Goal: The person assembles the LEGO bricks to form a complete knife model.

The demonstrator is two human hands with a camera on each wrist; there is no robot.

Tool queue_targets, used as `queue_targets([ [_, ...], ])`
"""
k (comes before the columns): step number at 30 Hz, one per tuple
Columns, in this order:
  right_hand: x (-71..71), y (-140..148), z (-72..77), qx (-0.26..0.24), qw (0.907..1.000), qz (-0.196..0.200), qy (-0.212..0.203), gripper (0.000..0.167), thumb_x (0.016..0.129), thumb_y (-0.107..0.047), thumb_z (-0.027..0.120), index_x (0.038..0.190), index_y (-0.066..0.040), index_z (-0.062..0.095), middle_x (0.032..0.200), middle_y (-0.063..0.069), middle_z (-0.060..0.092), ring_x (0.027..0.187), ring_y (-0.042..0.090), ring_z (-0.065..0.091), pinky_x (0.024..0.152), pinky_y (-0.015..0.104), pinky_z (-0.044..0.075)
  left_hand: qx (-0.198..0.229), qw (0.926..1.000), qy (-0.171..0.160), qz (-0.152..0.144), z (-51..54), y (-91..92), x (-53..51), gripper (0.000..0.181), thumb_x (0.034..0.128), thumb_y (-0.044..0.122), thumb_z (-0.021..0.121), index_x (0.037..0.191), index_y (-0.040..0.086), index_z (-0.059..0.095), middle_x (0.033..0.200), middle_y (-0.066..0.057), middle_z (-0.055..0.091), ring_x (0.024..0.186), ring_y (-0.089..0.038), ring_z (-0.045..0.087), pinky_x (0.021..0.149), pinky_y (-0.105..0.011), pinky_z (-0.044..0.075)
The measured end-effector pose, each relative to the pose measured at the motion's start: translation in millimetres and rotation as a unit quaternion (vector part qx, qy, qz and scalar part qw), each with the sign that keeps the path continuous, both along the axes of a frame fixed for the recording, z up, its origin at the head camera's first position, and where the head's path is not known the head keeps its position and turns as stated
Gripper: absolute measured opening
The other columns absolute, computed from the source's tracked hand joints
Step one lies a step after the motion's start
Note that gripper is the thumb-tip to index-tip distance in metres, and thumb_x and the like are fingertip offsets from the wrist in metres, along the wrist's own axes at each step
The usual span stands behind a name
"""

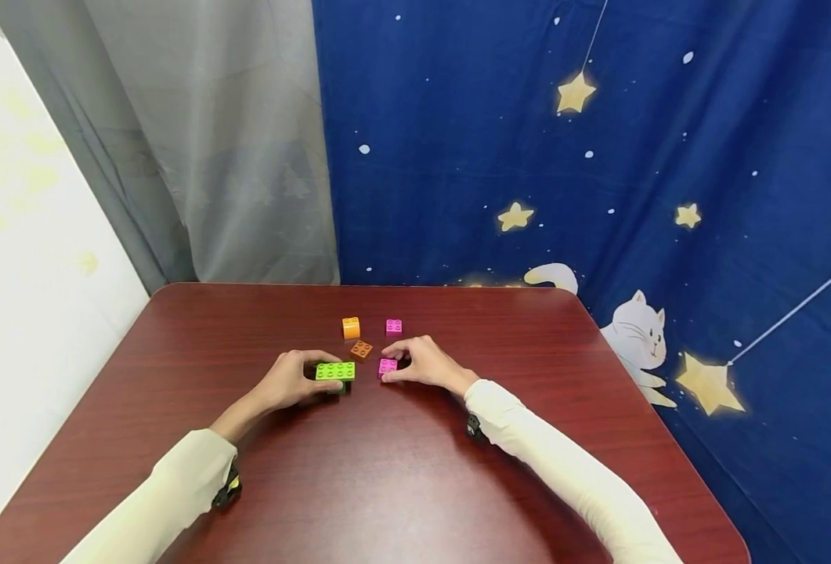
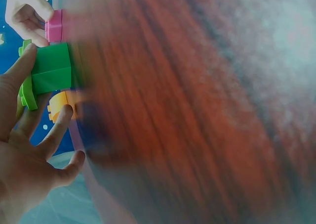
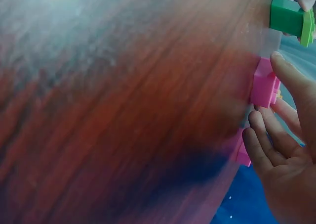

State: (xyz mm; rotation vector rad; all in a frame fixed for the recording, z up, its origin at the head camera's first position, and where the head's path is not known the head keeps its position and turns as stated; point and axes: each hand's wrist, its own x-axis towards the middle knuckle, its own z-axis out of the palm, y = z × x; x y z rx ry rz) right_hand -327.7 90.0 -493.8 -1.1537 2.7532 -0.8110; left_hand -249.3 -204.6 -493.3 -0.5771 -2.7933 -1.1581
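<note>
My left hand (image 1: 290, 381) grips a light green brick (image 1: 335, 370) with studs on top, between thumb and fingers. Directly under it is a dark green brick (image 2: 54, 68), joined to its underside. Just to the right, my right hand (image 1: 425, 364) pinches a pink brick (image 1: 388, 366) on the table, thumb on the near side and a finger on the far side. In the right wrist view the pink brick (image 3: 264, 83) shows between thumb and index finger, while the other fingers hang loosely curled.
Beyond the hands lie an orange flat studded piece (image 1: 362, 349), a yellow-orange brick (image 1: 351, 327) with a curved side and a second pink brick (image 1: 394, 327). The dark red table (image 1: 415, 486) ends at a far edge before grey and blue curtains (image 1: 457, 157).
</note>
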Motion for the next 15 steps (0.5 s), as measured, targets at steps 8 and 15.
queue_targets([
  [8,1.8,-4.3,-1.4,-0.005,0.9999,0.007,0.011,0.044,0.082,-0.034,0.091,0.118,-0.012,0.079,0.101,-0.006,0.078,0.088,0.012,0.068,0.077,0.021,0.052,0.003,0.9999,-0.009,0.003,-1.2,-0.3,-1.9,0.038,0.0813,0.038,0.091,0.112,0.019,0.079,0.1,0.001,0.074,0.086,-0.018,0.06,0.076,-0.032,0.049],
  [15,2.5,-8.2,3.1,-0.016,0.9997,0.018,0.007,0.042,0.083,-0.032,0.09,0.118,-0.01,0.079,0.102,-0.005,0.078,0.088,0.017,0.069,0.076,0.023,0.054,-0.004,0.9999,-0.009,0.01,-1.8,-1.0,-3.6,0.038,0.0801,0.039,0.091,0.11,0.019,0.08,0.099,0.002,0.075,0.087,-0.017,0.06,0.078,-0.034,0.049],
])
